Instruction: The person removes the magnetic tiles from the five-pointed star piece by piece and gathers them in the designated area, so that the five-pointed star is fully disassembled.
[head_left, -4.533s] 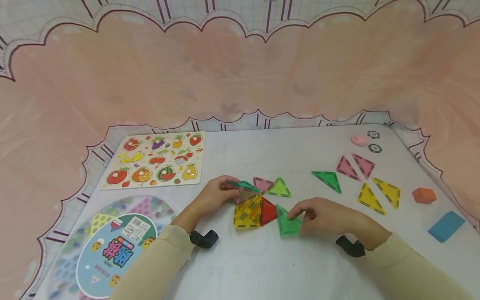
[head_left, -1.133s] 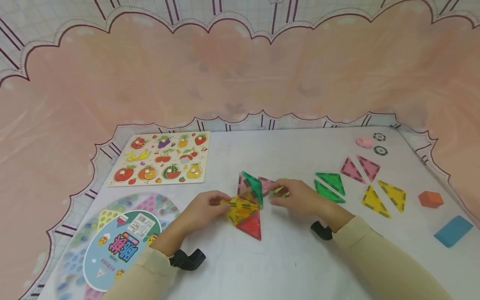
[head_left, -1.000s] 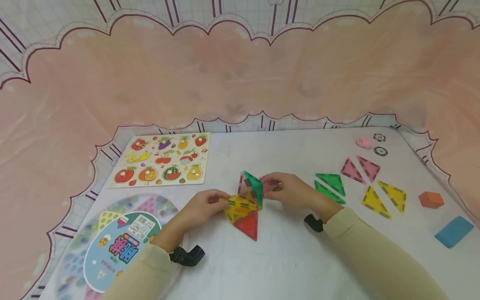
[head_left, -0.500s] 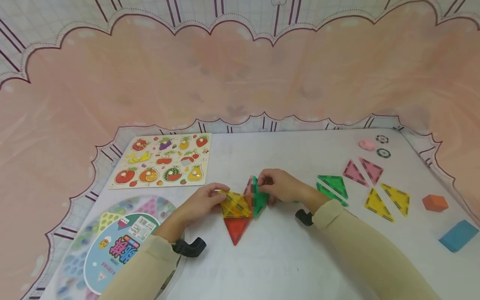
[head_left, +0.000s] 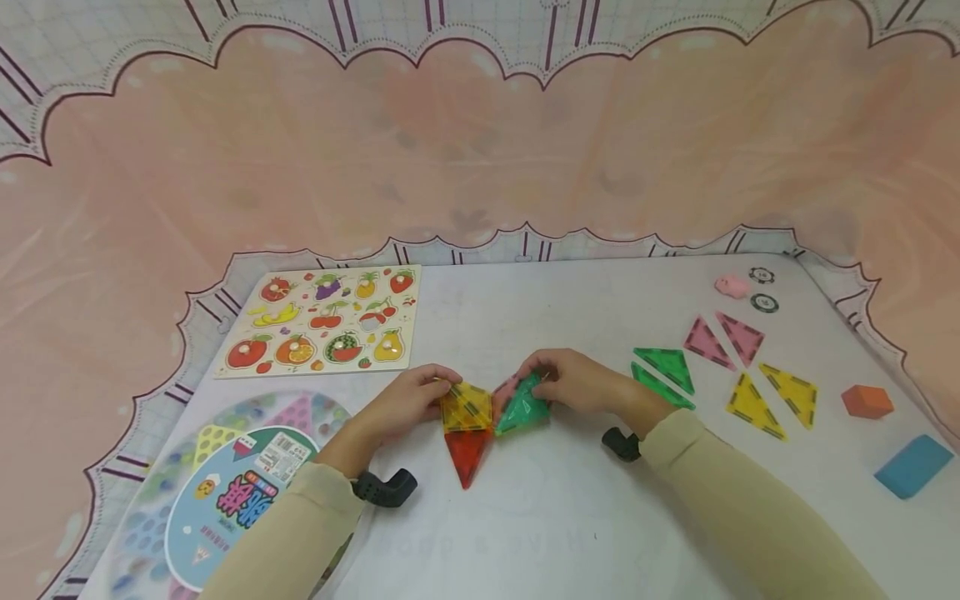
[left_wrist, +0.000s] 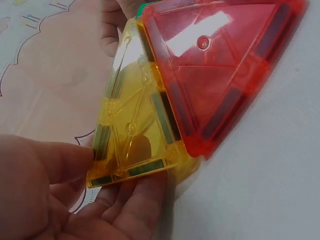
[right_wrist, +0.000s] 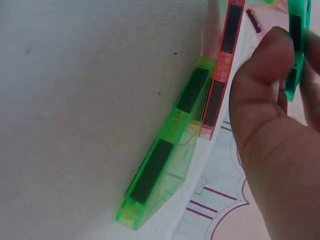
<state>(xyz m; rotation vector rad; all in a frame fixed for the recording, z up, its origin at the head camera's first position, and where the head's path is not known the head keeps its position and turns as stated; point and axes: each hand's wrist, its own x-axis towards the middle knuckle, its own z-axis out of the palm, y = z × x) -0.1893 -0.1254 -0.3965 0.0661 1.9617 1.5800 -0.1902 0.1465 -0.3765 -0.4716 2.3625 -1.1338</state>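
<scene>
- Pinches yellow tiles (head_left: pixel 467 407) at a corner between thumb and fingers of the left hand (head_left: pixel 408 406), just beyond the red tile (head_left: pixel 467 457) and touching its far edge.
- Grasps a green tile (head_left: pixel 523 410) between thumb and fingers of the right hand (head_left: pixel 577 379), just right of the red tile and slightly beyond, close to a pink tile (head_left: pixel 505 390); cannot tell whether joined.
- Looks light and stiff, likely slick on flat faces, liable to hinge or part at the dark edge strips, probably magnets; best taken gently by outer corners.
- Takes in, well right of the red tile, loose green triangles (head_left: pixel 672 367), pink triangles (head_left: pixel 706 343), yellow triangles (head_left: pixel 752 407), an orange block (head_left: pixel 867 402) and a blue block (head_left: pixel 912 467).
- Includes, left of the red tile, a fruit board (head_left: pixel 318 321) and a round game box (head_left: pixel 213 508).
- Shows a lime tile (right_wrist: pixel 155 162) only from the right wrist, a possible obstacle.
</scene>
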